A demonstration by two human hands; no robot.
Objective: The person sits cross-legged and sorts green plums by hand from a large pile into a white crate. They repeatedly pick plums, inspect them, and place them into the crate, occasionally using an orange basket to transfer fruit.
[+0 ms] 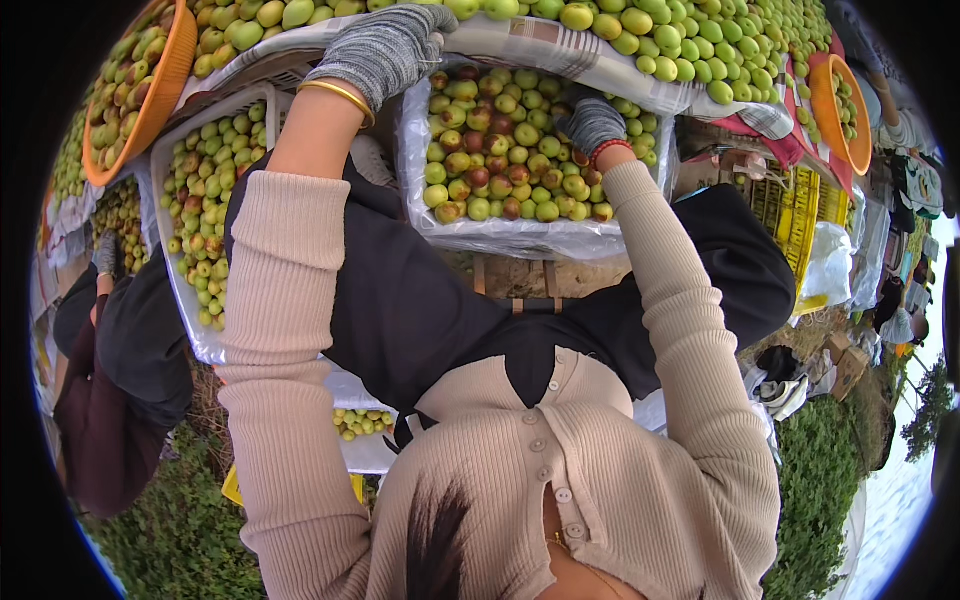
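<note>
My left hand (388,57), in a grey knit glove with a gold bangle at the wrist, is at the near edge of a raised heap of green jujubes (690,45). Its fingers are curled, and whatever they hold is hidden. Below the heap, a crate lined with clear plastic (520,237) holds green and reddish-brown jujubes (497,145). Over the right side of this crate is my right hand (597,127), gloved in grey with a red bracelet. Its fingers bend down toward the fruit; the back of the hand covers what is in them.
A white crate of jujubes (272,105) stands left of my legs. Orange baskets (178,75) flank the heap, the other being an orange basket (822,85) at right. Yellow crates (800,215) are beyond my right knee. At far left another person (125,340) sits.
</note>
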